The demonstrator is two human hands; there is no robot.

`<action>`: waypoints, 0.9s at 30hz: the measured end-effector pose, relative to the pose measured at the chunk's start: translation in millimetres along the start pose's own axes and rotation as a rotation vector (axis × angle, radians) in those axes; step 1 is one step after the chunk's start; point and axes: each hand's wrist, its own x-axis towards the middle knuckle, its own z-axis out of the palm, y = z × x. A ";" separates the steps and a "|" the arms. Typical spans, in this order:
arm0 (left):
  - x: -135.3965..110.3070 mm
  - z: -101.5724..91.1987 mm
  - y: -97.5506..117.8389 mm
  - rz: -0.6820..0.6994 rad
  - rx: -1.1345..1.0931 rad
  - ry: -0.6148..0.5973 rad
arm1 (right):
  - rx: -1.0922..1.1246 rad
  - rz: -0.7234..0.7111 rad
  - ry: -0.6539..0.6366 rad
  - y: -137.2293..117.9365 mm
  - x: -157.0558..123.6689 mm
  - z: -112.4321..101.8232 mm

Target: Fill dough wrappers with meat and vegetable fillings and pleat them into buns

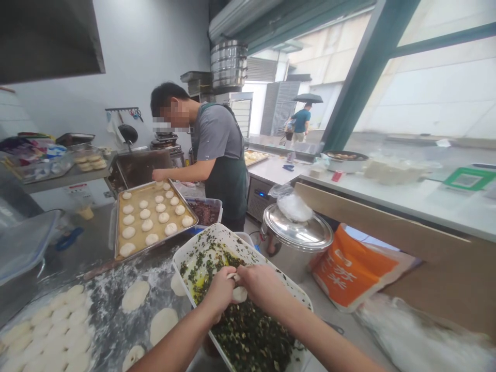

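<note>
"What are the hands doing?"

"The left hand [220, 292] and the right hand [261, 284] meet above a white plastic tub [205, 235]. Each grip is together, clamped on a small piece of pale dough [239, 294]."

"Where is the dough?"

"Just above the tub, over a dark green chopped filling [248, 336]. The tub sits on a floured steel table [112, 310]."

"What lies around it?"

"To the left, flattened dough rounds [135, 295] lie on the flour. Beyond them, a metal baking tray [134, 206] holds rows of dough balls [146, 225], and a person in a dark apron [228, 181] stands past it. To the right stands a lidded steel pot [294, 243]."
</note>
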 end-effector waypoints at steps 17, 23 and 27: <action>-9.1 9.5 7.4 -0.018 -0.116 -0.010 | 0.106 -0.024 -0.112 5.6 0.2 -16.7; -10.9 10.0 11.8 -0.033 -0.183 0.017 | 0.075 0.028 -0.082 6.5 1.4 -16.7; -11.3 7.5 17.2 -0.085 -0.371 -0.016 | 0.108 0.068 0.011 5.8 -3.4 -19.6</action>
